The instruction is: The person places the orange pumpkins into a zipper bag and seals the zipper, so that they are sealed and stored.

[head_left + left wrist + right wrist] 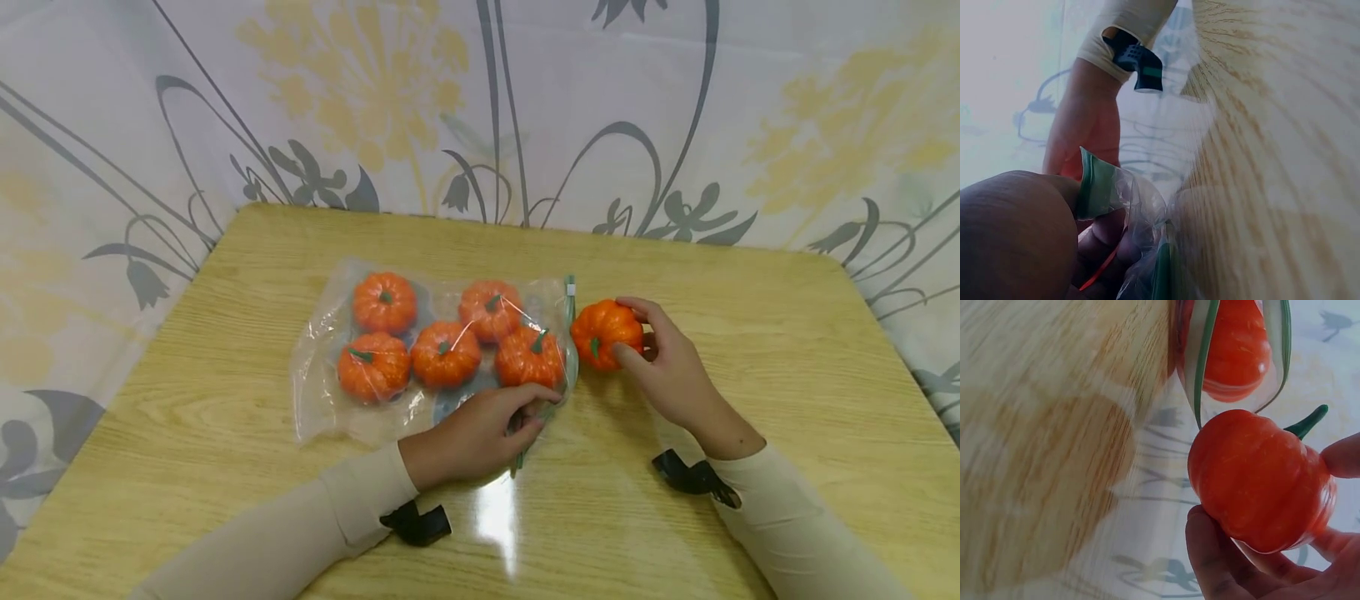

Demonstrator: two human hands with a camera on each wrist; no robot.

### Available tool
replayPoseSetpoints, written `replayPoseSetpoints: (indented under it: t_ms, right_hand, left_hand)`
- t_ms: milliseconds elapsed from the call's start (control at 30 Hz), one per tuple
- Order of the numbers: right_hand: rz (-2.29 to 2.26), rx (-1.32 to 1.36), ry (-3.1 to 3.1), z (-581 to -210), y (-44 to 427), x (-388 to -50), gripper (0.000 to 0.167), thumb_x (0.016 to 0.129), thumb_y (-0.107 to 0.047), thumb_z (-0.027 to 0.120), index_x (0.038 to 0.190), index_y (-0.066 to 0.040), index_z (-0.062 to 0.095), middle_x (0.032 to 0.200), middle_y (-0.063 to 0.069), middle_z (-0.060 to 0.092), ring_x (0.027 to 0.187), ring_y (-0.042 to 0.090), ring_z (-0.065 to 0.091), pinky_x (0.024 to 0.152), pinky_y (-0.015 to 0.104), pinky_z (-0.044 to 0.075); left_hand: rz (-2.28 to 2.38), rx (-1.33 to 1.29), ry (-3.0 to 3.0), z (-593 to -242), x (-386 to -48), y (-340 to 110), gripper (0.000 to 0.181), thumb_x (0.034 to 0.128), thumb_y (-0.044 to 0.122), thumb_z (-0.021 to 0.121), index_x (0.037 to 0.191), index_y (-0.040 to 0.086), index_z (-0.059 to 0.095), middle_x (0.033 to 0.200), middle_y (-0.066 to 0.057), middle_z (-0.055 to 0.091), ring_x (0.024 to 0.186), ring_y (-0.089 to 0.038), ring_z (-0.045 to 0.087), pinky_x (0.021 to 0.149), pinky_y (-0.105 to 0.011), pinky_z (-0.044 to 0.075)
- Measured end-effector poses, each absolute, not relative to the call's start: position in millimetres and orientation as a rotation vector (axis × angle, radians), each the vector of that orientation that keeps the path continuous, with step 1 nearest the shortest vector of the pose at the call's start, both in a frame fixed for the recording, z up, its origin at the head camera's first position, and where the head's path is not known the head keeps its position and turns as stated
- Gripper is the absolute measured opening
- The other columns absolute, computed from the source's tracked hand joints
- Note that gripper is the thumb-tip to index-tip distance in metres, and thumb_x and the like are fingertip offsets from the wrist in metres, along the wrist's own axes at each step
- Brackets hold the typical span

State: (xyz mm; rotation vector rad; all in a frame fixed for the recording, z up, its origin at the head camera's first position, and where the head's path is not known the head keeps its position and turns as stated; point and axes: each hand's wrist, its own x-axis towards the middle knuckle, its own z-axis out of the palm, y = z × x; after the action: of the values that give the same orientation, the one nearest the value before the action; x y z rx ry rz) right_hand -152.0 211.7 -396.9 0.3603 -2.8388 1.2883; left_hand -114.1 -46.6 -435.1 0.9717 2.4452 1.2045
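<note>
A clear zip bag [318, 392] lies on the table with several small orange pumpkins [446, 354] inside, each with a green stem. Its green-edged mouth faces right, and in the right wrist view the two green strips [1205, 362] stand apart. My left hand [480, 433] pinches the near corner of the bag's mouth between thumb and fingers; the left wrist view shows the green edge [1097, 187] in that grip. Just right of the mouth, my right hand [675, 375] holds another orange pumpkin [1260, 481] between thumb and fingers, its green stem showing.
The light wooden table [225, 500] runs under both arms. Behind it hangs a pale cloth [555, 108] with grey and yellow flower prints. Black straps [416, 525] sit at both wrists over beige sleeves.
</note>
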Motion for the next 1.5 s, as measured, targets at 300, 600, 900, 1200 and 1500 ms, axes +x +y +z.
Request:
replayPoseSetpoints:
  t_ms: [300, 600, 900, 1200, 1500]
  right_hand:
    - [1.333, 0.335, -2.893, -393.2, 213.9, -151.0, 0.052, 0.099, -0.016, 0.053, 0.15, -0.014, 0.039, 0.137, 0.022, 0.05, 0.097, 0.032, 0.064, 0.076, 0.016, 0.05]
    - [1.377, 0.367, -2.888, -391.8, 212.7, -151.0, 0.051, 0.1, -0.015, 0.052, 0.149, -0.017, 0.041, 0.139, 0.02, 0.049, 0.104, 0.036, 0.066, 0.079, 0.013, 0.049]
    - [1.398, 0.404, -2.879, -393.1, 211.8, -150.8, 0.05, 0.099, -0.014, 0.053, 0.148, -0.016, 0.042, 0.139, 0.02, 0.049, 0.107, 0.037, 0.066, 0.08, 0.013, 0.049]
    - [1.416, 0.407, -2.873, -394.1, 213.3, -150.0, 0.05, 0.098, -0.013, 0.053, 0.147, -0.017, 0.042, 0.137, 0.019, 0.05, 0.104, 0.035, 0.067, 0.077, 0.017, 0.052]
    - [1.451, 0.416, -2.866, -394.7, 213.3, -149.8, 0.049, 0.099, -0.013, 0.053, 0.147, -0.016, 0.043, 0.134, 0.018, 0.05, 0.107, 0.038, 0.066, 0.078, 0.016, 0.052]
  left_hand:
    - [1.211, 0.973, 2.428, -434.4, -113.9, -46.2, 0.034, 0.1036, 0.018, 0.053, 0.137, 0.016, 0.057, 0.083, 0.007, 0.053, 0.069, -0.004, 0.046, 0.064, -0.017, 0.042]
    - [1.221, 0.966, 2.447, -433.2, -114.4, -46.2, 0.032, 0.1032, 0.019, 0.054, 0.135, 0.017, 0.058, 0.084, 0.007, 0.054, 0.071, -0.004, 0.047, 0.066, -0.018, 0.043]
    - [1.211, 0.969, 2.461, -434.9, -114.1, -46.8, 0.032, 0.1029, 0.017, 0.054, 0.135, 0.017, 0.058, 0.087, 0.007, 0.055, 0.073, -0.004, 0.049, 0.067, -0.018, 0.045]
    - [1.212, 0.97, 2.443, -436.9, -114.3, -46.2, 0.033, 0.1031, 0.018, 0.054, 0.135, 0.016, 0.058, 0.087, 0.008, 0.056, 0.074, -0.004, 0.05, 0.068, -0.018, 0.045]
    - [1.223, 0.968, 2.431, -437.8, -114.6, -45.6, 0.033, 0.1034, 0.017, 0.052, 0.135, 0.015, 0.058, 0.087, 0.007, 0.057, 0.072, -0.004, 0.05, 0.067, -0.018, 0.045]
